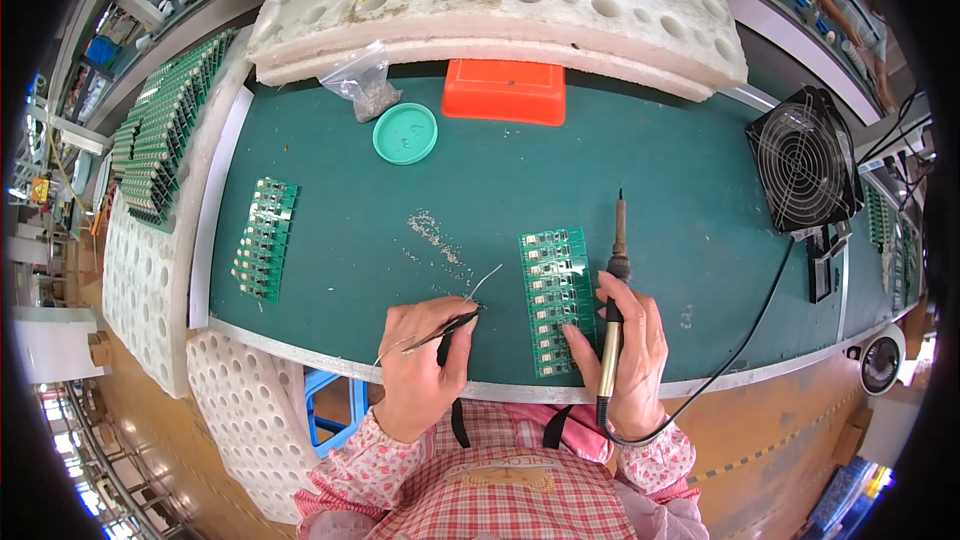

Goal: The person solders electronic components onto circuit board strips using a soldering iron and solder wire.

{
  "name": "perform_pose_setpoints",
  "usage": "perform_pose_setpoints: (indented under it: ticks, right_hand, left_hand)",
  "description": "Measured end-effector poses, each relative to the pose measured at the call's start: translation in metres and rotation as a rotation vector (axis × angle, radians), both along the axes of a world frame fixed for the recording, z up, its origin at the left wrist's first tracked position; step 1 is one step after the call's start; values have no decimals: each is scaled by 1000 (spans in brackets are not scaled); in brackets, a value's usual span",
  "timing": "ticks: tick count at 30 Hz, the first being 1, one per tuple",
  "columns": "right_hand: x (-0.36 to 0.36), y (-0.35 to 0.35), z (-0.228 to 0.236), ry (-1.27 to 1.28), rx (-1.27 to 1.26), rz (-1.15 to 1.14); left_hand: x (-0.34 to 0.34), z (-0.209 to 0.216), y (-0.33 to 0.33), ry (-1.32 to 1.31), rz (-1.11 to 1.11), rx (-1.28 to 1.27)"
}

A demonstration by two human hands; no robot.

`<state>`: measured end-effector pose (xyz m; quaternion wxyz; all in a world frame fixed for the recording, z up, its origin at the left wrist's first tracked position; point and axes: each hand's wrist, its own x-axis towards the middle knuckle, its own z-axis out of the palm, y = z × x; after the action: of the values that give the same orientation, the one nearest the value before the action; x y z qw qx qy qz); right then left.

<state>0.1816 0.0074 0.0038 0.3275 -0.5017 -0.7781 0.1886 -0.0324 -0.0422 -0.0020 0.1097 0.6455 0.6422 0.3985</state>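
My left hand is closed on dark tweezers, which slant up to the right. A thin length of solder wire comes out of the same fingers. My right hand is wrapped round a soldering iron, its tip pointing away from me. The right thumb rests on the near right edge of a green circuit board panel with rows of small parts. Between that panel and a second green board panel at the left, tiny loose components lie scattered.
At the back stand a plastic bag of small parts, a turquoise lid and a red tray, before a white foam block. A black fan stands right, near the iron's cord. Stacked boards are far left.
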Motion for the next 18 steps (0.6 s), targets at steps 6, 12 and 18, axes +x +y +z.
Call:
perform_pose_setpoints:
  ticks: [6,12,18]
  right_hand:
    - [1,0,0,-5,-5,-1]
    - [2,1,0,0,-7,0]
    - [1,0,0,12,-12,-5]
  left_hand:
    - [1,0,1,-1,5,4]
    - [2,0,0,-23,21,-7]
    - [1,-2,-1,-23,24,8]
